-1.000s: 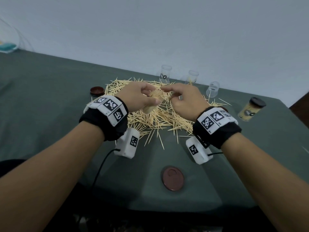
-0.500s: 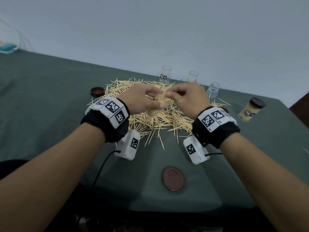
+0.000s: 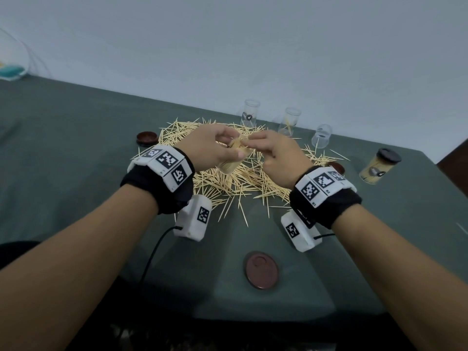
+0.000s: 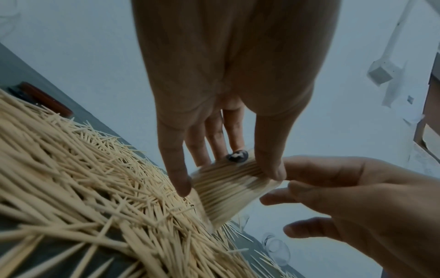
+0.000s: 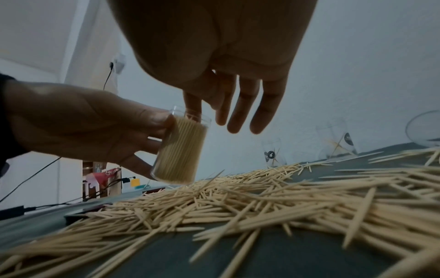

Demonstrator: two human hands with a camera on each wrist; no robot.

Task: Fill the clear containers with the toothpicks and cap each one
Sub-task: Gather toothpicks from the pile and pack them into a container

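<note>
1. With our left hand (image 3: 215, 145) we grip the clear container (image 5: 181, 148), thumb and fingers curled round its wall, holding it tilted just above the heap of loose toothpicks (image 3: 228, 178) on the green table (image 3: 76, 148).
2. The right-wrist view shows what the head view hides: the container is packed nearly to its open rim with toothpicks.
3. The left-wrist view adds a dark sticker (image 4: 237, 155) on the container's wall.
4. Our right hand (image 3: 281, 158) reaches its thumb and forefinger to the container's mouth; the other fingers hang spread. We cannot tell whether it pinches any toothpicks.
5. Compared with a second ago, both hands and the container sit slightly further left, and the fingertips have closed in on the rim.
6. Further right, three uncapped containers (image 3: 288, 121) and one capped, filled container (image 3: 378, 167) stand unmoved.
</note>
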